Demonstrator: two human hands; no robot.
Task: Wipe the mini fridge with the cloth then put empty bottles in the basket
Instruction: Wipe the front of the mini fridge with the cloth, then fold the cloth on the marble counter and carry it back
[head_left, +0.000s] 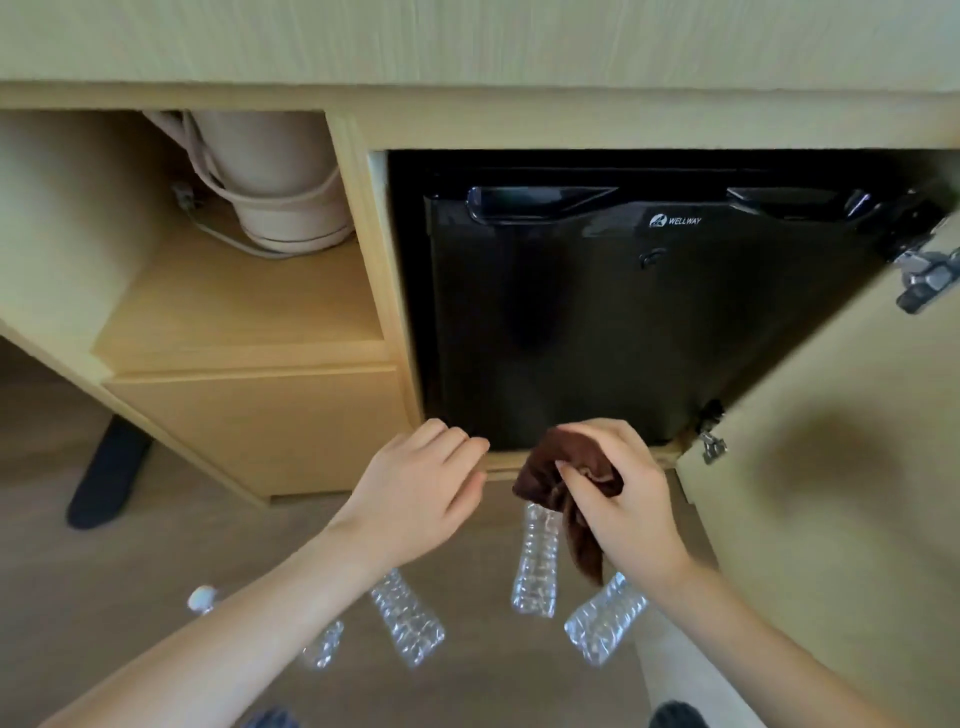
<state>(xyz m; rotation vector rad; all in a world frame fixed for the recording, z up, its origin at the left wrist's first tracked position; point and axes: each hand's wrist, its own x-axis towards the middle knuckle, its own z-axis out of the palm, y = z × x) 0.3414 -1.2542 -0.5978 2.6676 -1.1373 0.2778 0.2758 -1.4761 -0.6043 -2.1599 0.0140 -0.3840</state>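
Far left, at 10 o'clock: open shelf holds a pale kettle (280, 182) with its cord coiled round the base. No writing legible on it.

Floor, 6–7 o'clock: four clear empty bottles (408, 618) lie on their sides, one with a white cap at the far left. No labels visible. Basket not in view.

Left hand (415, 493), centre: empty, fingers loosely curled, hovering near the cabinet's lower edge just below the fridge door. Whether it touches the wood, cannot tell.

Right hand (618, 493), just right of centre: fingers pinched around a bunched brown cloth (566, 483), a tail hanging toward one bottle.

Mini fridge (597, 312), 12–1 o'clock: black, door closed, set in the cabinet; cabinet door (831, 493) swung open at 3 o'clock. White lettering reads "WELLWAY" beside a small logo.

Judgement: wiping step in hand, cloth at the door's bottom edge. Next move calls for flattening the cloth against the door and sweeping upward; bottles come afterwards.
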